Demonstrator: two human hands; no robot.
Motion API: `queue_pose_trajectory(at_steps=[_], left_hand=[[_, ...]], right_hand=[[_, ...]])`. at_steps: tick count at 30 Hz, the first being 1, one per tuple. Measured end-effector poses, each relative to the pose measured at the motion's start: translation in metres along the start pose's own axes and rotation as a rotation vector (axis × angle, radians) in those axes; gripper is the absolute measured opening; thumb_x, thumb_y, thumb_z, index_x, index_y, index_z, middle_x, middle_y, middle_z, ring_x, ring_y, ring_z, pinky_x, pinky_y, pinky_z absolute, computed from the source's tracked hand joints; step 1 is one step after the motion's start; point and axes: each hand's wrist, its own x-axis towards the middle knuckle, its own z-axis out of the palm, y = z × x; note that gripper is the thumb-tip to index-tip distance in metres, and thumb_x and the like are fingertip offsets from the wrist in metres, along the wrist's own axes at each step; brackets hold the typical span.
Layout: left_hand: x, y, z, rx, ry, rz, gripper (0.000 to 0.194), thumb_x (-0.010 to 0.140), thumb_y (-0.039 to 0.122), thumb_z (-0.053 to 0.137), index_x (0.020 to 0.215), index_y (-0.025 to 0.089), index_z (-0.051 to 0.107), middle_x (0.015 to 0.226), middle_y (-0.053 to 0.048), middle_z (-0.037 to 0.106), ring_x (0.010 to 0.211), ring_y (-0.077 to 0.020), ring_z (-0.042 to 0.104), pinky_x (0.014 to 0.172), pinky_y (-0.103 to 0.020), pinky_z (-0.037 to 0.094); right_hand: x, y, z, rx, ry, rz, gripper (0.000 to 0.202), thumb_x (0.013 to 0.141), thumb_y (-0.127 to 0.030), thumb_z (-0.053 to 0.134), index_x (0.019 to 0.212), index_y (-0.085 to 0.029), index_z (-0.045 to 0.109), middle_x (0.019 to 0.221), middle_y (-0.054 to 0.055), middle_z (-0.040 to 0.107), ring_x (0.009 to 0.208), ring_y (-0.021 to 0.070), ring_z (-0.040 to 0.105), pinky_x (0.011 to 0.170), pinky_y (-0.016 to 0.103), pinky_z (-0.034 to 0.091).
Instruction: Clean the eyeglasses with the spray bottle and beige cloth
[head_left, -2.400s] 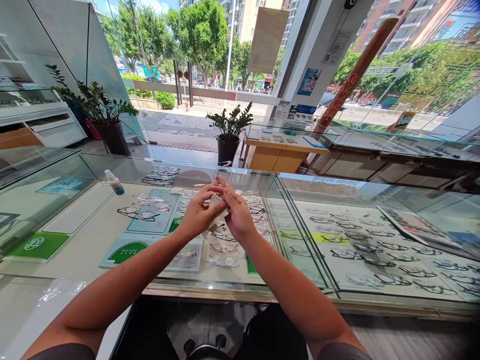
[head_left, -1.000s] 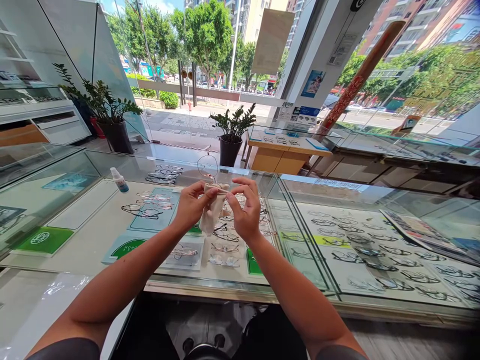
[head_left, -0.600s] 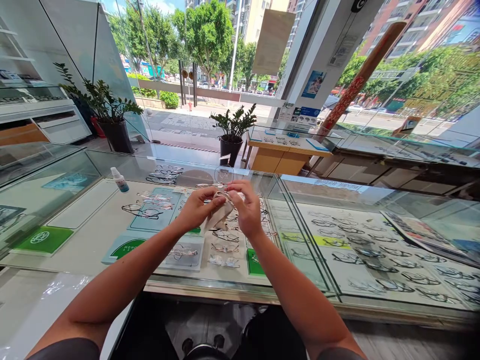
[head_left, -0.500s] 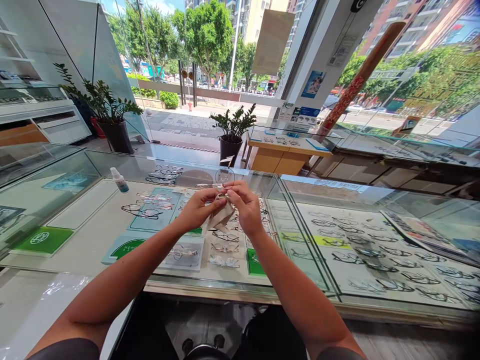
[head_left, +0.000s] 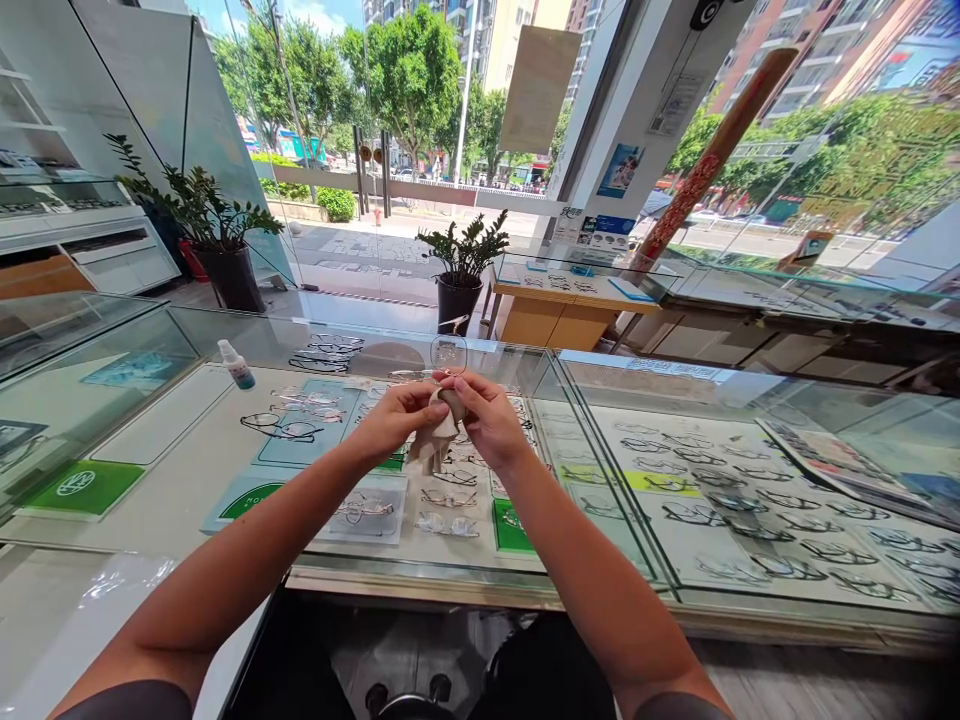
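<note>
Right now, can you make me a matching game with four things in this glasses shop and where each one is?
Things:
1. thin-rimmed clear-lens glasses
2. small beige cleaning cloth
3. little white spray bottle with a blue label
4. leafy green plant in a black pot

Places:
A. standing on the glass counter, far left
B. on the floor behind the counter, by the window
C. held up above both hands
D. pinched between the left hand and the right hand

Pairs: 1-C, 2-D, 3-A, 4-B
</note>
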Motion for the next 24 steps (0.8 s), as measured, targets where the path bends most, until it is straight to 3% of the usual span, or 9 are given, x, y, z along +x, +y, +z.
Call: queue_pose_trajectory(at_steps=[4, 10, 19, 24], left_hand=[[-0.002, -0.002, 0.008, -0.067, 0.047, -0.042, 0.051, 0.074, 0.056, 0.100, 0.102, 0.017, 0.082, 0.093, -0.005, 0.072, 0.081, -0.0164, 0.063, 0.072, -0.027, 0.050], [-0.003, -0.002, 0.014, -0.024, 0.070, -0.026, 0.060, 0.077, 0.060, 0.097, 0.114, 0.016, 0.078, 0.090, -0.003, 0.070, 0.075, -0.0137, 0.059, 0.067, -0.025, 0.046], [-0.006, 0.002, 0.014, 0.112, -0.007, 0.002, 0.060, 0.085, 0.072, 0.085, 0.100, 0.016, 0.069, 0.076, 0.002, 0.055, 0.064, -0.0110, 0.045, 0.059, -0.025, 0.035], [-0.011, 0.001, 0.012, 0.160, -0.020, 0.014, 0.055, 0.094, 0.068, 0.079, 0.094, 0.015, 0.062, 0.076, 0.001, 0.052, 0.066, -0.0106, 0.043, 0.061, -0.026, 0.032]], right_hand=[[0.000, 0.002, 0.001, 0.037, 0.014, 0.007, 0.031, 0.075, -0.062, 0.097, 0.086, -0.034, 0.090, 0.124, 0.005, 0.085, 0.133, 0.0321, 0.071, 0.118, 0.054, 0.059], [-0.002, 0.004, 0.003, 0.056, 0.027, 0.025, 0.033, 0.076, -0.062, 0.097, 0.086, -0.031, 0.089, 0.129, 0.007, 0.085, 0.134, 0.0323, 0.072, 0.115, 0.051, 0.062], [0.001, 0.007, -0.001, 0.155, 0.045, 0.056, 0.033, 0.073, -0.060, 0.100, 0.084, -0.032, 0.087, 0.122, 0.003, 0.086, 0.128, 0.0282, 0.075, 0.113, 0.047, 0.063], [0.001, 0.007, 0.001, 0.204, 0.038, 0.060, 0.029, 0.073, -0.056, 0.101, 0.084, -0.032, 0.088, 0.115, -0.002, 0.087, 0.120, 0.0188, 0.076, 0.105, 0.031, 0.064]])
